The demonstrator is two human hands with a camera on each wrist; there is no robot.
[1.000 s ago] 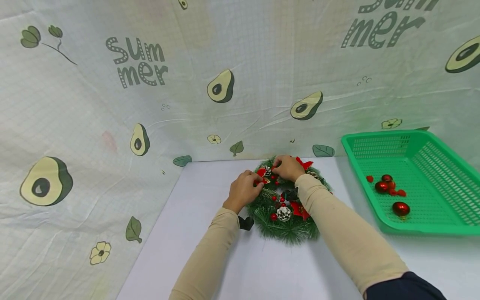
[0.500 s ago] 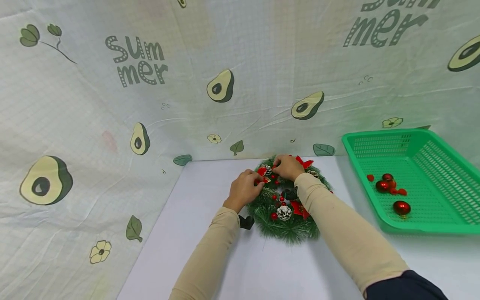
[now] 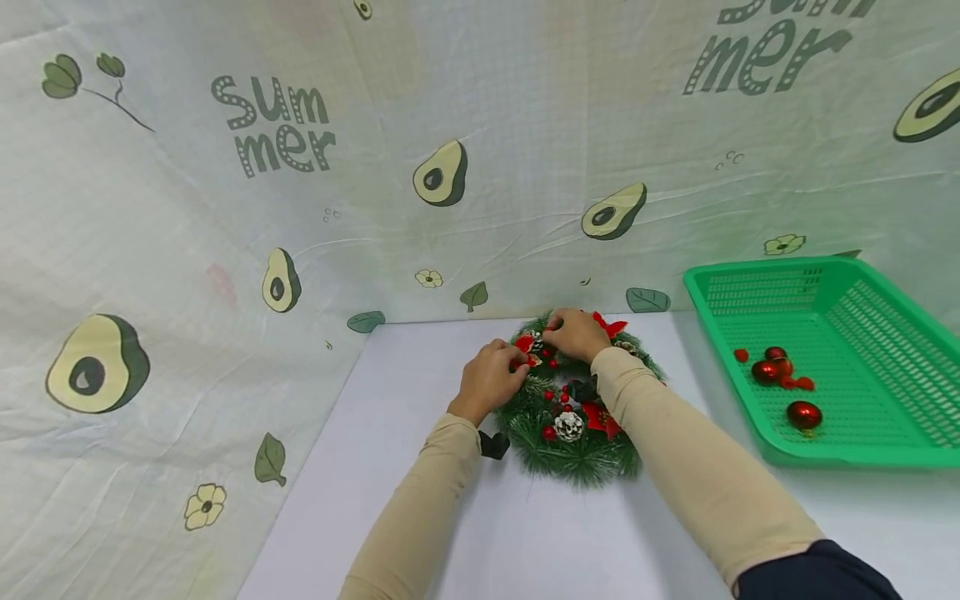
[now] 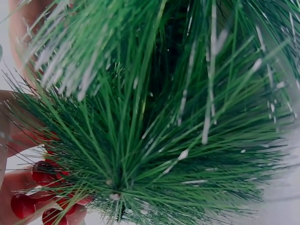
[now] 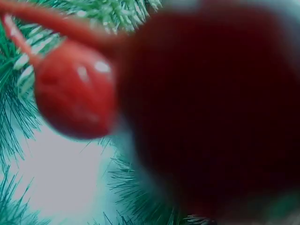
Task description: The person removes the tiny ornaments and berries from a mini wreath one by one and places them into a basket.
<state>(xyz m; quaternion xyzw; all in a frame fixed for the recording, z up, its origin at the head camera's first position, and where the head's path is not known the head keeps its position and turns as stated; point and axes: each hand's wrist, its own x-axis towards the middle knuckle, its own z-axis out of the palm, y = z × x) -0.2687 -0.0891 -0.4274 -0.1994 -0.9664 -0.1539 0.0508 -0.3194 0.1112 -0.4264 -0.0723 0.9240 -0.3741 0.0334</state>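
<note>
A green wreath [image 3: 577, 467] with red berries [image 3: 550, 433], a white-tipped pine cone [image 3: 568, 427] and red poinsettias [image 3: 602, 419] lies on the white table. At its far left part, my left hand [image 3: 489, 382] has curled fingers and thumb pinching a red poinsettia [image 3: 523, 343]. Just right of it, my right hand [image 3: 579, 335] pinches a small red piece, mostly hidden by the fingers, beside another pine cone. Green needles fill the left wrist view, with fingers behind red berries [image 4: 43, 172] at its left. In the right wrist view a berry [image 5: 75, 89] hangs near a large, blurred dark-red shape.
A green plastic basket [image 3: 783, 457] stands at the right, holding several shiny red baubles [image 3: 804, 415] and small red pieces [image 3: 797, 383]. Behind the table hangs a pale cloth [image 3: 517, 250] printed with avocados. The right forearm crosses over the wreath's right side.
Both hands stay at nearly the same spots on the wreath, with only slight movement of the right fingers. The basket and its contents are unchanged.
</note>
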